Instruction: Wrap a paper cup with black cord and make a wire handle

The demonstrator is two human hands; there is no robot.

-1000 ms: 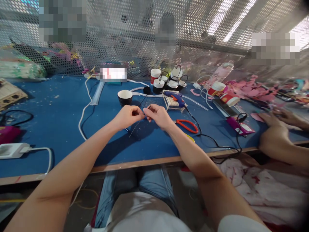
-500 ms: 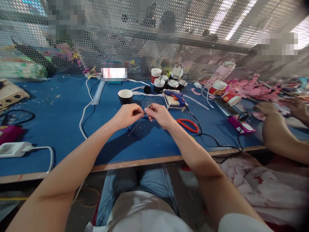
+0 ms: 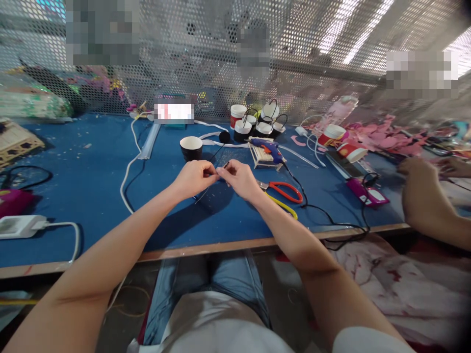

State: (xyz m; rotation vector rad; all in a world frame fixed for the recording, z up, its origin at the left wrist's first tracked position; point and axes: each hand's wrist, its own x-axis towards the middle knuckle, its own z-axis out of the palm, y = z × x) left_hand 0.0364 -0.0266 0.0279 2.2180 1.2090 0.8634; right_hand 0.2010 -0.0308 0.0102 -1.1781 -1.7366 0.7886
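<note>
My left hand (image 3: 193, 177) and my right hand (image 3: 239, 177) meet over the table, fingertips pinched close together. Between them they hold a thin wire (image 3: 204, 193), whose free end slants down to the left below my left fingers. A small dark bit shows at my right fingertips, too small to name. From a round black ball of cord (image 3: 224, 137) a dark strand (image 3: 218, 152) runs towards my hands. Just behind my left hand stands a black-wrapped paper cup (image 3: 192, 154) with a white inside. Beside my right wrist lie pliers (image 3: 262, 185) with one red and one yellow handle.
A blue glue gun (image 3: 271, 150) rests on a small wooden rack (image 3: 259, 158), its cord trailing right. Several black-wrapped cups (image 3: 243, 135) with looped handles stand behind. A white cable (image 3: 126, 181) crosses the left side. At right, another person's hands work near pink pieces (image 3: 393, 137).
My fingertips have drawn slightly left, and less of the wire sticks out below them. My right forearm has shifted, uncovering the pliers' yellow handle and metal head.
</note>
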